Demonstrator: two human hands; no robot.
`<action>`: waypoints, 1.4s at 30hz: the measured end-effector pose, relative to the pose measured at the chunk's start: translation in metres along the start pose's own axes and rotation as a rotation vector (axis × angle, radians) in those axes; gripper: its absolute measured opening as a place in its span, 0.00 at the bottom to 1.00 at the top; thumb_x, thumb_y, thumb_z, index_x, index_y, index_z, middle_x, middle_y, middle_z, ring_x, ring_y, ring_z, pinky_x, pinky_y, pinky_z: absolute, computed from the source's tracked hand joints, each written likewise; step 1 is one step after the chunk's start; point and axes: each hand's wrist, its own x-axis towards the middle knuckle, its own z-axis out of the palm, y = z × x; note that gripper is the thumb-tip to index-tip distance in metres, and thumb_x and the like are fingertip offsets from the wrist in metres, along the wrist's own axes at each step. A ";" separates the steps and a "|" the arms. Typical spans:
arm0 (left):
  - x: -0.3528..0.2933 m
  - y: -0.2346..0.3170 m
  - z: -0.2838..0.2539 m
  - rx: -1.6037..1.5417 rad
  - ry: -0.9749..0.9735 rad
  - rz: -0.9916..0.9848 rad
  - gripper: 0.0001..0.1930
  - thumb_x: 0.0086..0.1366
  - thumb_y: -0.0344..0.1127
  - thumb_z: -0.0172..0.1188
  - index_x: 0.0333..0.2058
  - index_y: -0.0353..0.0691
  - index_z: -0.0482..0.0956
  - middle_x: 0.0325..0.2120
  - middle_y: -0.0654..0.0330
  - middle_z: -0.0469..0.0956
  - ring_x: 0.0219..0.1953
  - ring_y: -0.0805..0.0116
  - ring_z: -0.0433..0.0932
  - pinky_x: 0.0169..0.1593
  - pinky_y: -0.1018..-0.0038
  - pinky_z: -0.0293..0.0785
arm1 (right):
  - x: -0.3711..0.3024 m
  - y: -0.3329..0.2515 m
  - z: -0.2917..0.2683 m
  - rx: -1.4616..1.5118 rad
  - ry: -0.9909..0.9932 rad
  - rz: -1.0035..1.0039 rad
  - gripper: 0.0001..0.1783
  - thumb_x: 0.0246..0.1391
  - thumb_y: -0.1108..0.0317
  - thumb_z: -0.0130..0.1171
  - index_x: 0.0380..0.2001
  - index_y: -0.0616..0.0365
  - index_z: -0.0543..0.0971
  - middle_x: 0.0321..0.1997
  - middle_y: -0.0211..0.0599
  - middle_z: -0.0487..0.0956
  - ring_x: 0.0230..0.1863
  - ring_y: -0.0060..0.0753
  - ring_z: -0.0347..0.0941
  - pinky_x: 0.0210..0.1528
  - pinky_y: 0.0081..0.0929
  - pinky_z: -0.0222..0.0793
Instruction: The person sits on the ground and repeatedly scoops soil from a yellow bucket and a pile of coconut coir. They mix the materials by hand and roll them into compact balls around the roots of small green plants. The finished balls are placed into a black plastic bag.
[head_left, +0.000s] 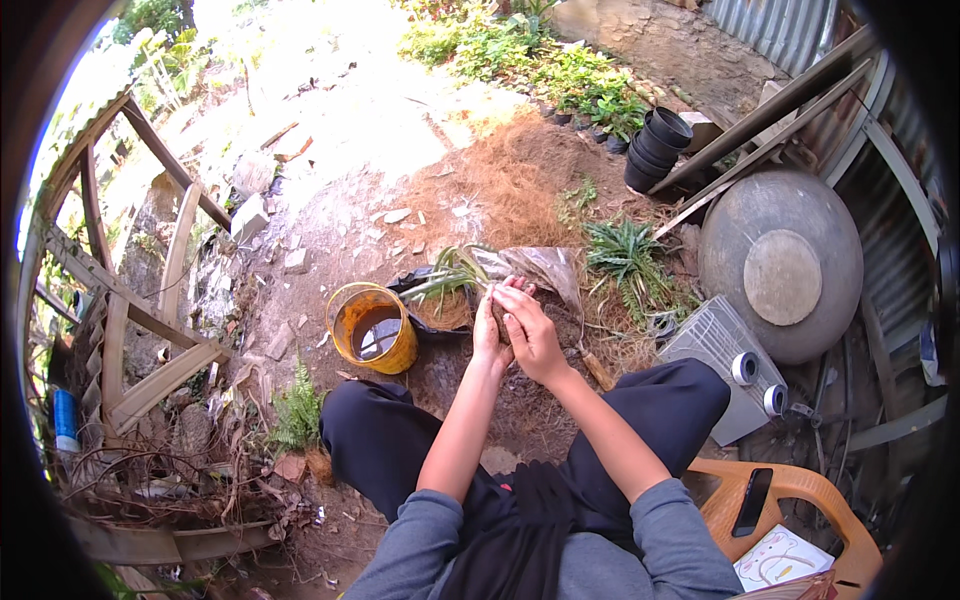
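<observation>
My left hand [489, 336] and my right hand [532, 337] are cupped together in front of my knees, closed round the base of a small plant. The plant's long, pale green leaves [450, 272] stick out to the left of my fingers. Its lower part is mostly hidden by my palms. Just left of my hands lies an open black plastic bag [438, 330] with brown fibre [447, 309] in it. A greyish see-through plastic bag [553, 272] lies behind and right of my hands. A tool's wooden handle [597, 370] rests on the soil near my right forearm.
A yellow bucket [399, 352] of dark water stands left. Cut green plants [628, 254] lie to the right, before a large round grey vessel [782, 262] and a grey box [722, 362]. Stacked black pots [657, 150] stand farther back. An orange chair [800, 487] holds a phone [752, 502].
</observation>
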 end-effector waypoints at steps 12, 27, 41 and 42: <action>-0.016 -0.005 0.031 0.305 0.287 0.133 0.27 0.64 0.51 0.41 0.56 0.40 0.56 0.50 0.57 0.63 0.51 0.68 0.65 0.53 0.70 0.64 | -0.011 0.009 -0.001 0.790 0.425 0.595 0.24 0.45 0.74 0.58 0.49 0.64 0.68 0.53 0.39 0.67 0.54 0.30 0.62 0.56 0.28 0.58; 0.012 0.018 -0.017 -0.086 0.174 0.117 0.20 0.60 0.49 0.49 0.46 0.42 0.68 0.42 0.59 0.71 0.45 0.61 0.71 0.49 0.64 0.68 | 0.016 0.009 0.003 0.337 0.080 0.334 0.16 0.54 0.68 0.49 0.45 0.61 0.73 0.48 0.44 0.72 0.52 0.35 0.67 0.52 0.28 0.64; 0.021 0.046 -0.089 -0.130 0.257 0.225 0.18 0.64 0.48 0.44 0.47 0.45 0.68 0.39 0.63 0.72 0.39 0.66 0.73 0.40 0.66 0.73 | -0.111 0.240 0.064 -0.220 -0.190 0.953 0.20 0.41 0.66 0.60 0.40 0.61 0.74 0.41 0.47 0.73 0.43 0.40 0.70 0.47 0.31 0.65; 0.018 0.044 -0.101 -0.165 0.275 0.239 0.18 0.64 0.47 0.43 0.48 0.45 0.68 0.39 0.62 0.73 0.39 0.65 0.74 0.40 0.66 0.74 | -0.106 0.237 0.077 -0.246 -0.323 0.935 0.24 0.40 0.65 0.60 0.44 0.62 0.71 0.47 0.51 0.68 0.48 0.44 0.66 0.51 0.32 0.62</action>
